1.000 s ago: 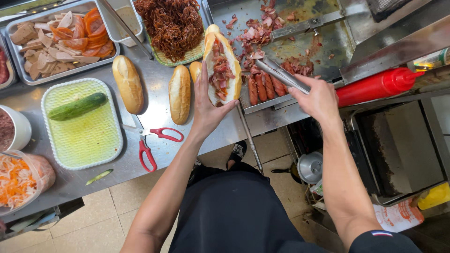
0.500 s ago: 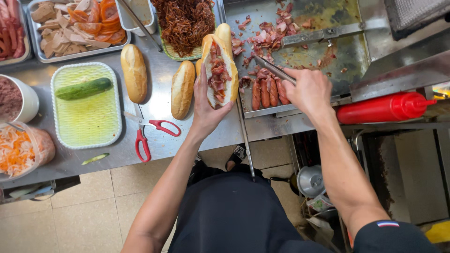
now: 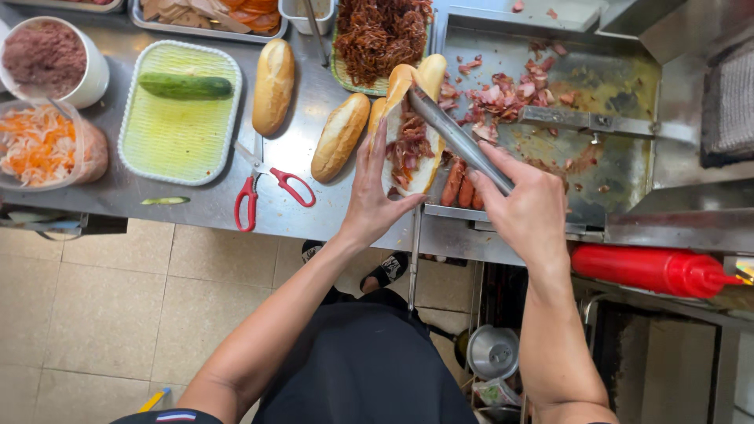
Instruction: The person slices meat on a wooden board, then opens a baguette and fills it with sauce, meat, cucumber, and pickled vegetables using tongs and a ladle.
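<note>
I'm seeing, far left on the steel counter (image 3: 196, 208), a white tub of ground meat (image 3: 49, 59), a bag of shredded carrot (image 3: 43, 145), a green tray (image 3: 179, 118) carrying a cucumber (image 3: 184, 85), red-handled scissors (image 3: 263, 188) and two whole rolls (image 3: 273, 85); all sitting within arm's reach, probably staged as fillings. Left hand (image 3: 375, 188) is cupping the split roll (image 3: 410, 129) from below, fingers curled around it, keeping the cut gaping upward just beside the griddle (image 3: 613, 169); right hand (image 3: 526, 208) is fisting closed around metal tongs (image 3: 455, 140), tips angling into the meat filling, whether they're pinching anything I can't tell; sausages (image 3: 463, 184) lying at the griddle edge, red squeeze bottle (image 3: 656, 269) far right.
</note>
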